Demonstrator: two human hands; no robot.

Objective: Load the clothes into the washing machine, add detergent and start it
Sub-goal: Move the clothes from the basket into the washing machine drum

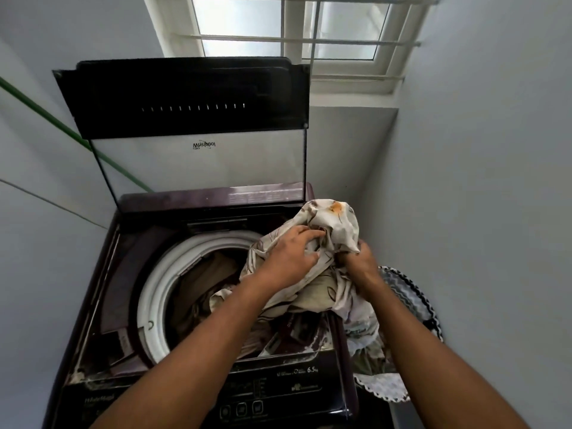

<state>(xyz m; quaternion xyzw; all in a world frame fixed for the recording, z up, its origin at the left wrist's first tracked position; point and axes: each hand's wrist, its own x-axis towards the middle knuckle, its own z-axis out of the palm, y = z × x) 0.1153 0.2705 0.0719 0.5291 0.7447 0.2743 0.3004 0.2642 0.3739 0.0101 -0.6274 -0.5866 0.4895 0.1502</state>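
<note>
A dark purple top-loading washing machine (102,305) stands in front of me with its glass lid (198,162) raised. Brownish clothes (201,283) lie inside the white-rimmed drum (154,292). Above the drum's right side I hold a bundled cream cloth with a brown leaf print (337,224). My left hand (291,255) grips its folds from the left. From below on the right, my right hand (359,258) clutches the bundle. The cloth's lower end trails over the machine's right edge.
A laundry basket with a zigzag pattern (411,298) sits to the right of the machine, with more cloth (368,345) hanging from it. The control panel with buttons (241,408) is at the machine's front. Grey walls close in on both sides; a barred window (297,35) is above.
</note>
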